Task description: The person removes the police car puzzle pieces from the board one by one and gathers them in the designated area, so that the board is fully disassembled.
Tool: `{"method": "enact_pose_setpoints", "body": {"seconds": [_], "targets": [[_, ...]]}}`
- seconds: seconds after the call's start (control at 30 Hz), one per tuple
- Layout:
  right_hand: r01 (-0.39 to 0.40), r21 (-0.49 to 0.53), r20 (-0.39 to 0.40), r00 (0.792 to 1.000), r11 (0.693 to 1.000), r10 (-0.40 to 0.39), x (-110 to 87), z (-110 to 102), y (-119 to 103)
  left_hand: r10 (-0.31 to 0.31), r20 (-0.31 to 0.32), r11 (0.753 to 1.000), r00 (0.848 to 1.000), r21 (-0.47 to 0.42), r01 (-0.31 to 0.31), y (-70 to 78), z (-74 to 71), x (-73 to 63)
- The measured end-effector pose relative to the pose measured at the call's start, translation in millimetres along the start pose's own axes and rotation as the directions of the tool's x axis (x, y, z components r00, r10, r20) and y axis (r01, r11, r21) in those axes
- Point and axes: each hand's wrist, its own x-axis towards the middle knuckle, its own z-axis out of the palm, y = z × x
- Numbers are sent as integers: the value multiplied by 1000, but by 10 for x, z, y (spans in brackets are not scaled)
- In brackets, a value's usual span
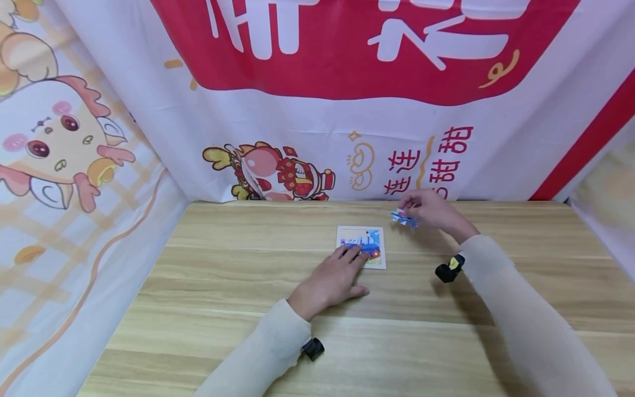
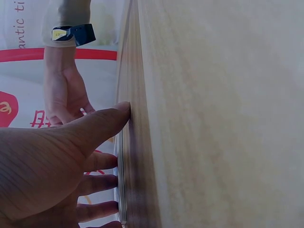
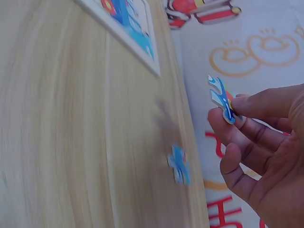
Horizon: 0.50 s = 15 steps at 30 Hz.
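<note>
A small white-framed jigsaw puzzle [image 1: 379, 265] with a blue vehicle picture lies flat on the table. My left hand [image 1: 331, 280] rests its fingertips on it, covering its lower left part. In the left wrist view those fingers [image 2: 100, 184] are fairly straight, and the thumb is spread apart. To the right of the frame, my right hand [image 1: 429, 212] pinches a blue-and-white puzzle piece [image 3: 223, 101] between thumb and fingers, raised above the table. Another blue puzzle piece [image 3: 179, 166] is below that hand, near the table's back edge.
The wood-grain table [image 1: 233, 275] ends at a printed cloth backdrop [image 1: 297, 121] behind the puzzle. A second printed cloth [image 1: 74, 220] hangs along the left side. Both wrists carry a small black camera [image 1: 450, 268].
</note>
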Motion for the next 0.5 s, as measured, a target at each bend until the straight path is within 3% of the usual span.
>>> {"method": "enact_pose_setpoints", "body": {"seconds": [0.5], "targets": [[-51, -10, -10, 999, 999, 51, -207, -387, 434, -2, 5, 1000, 1000, -11, 2, 19, -15, -5]]}}
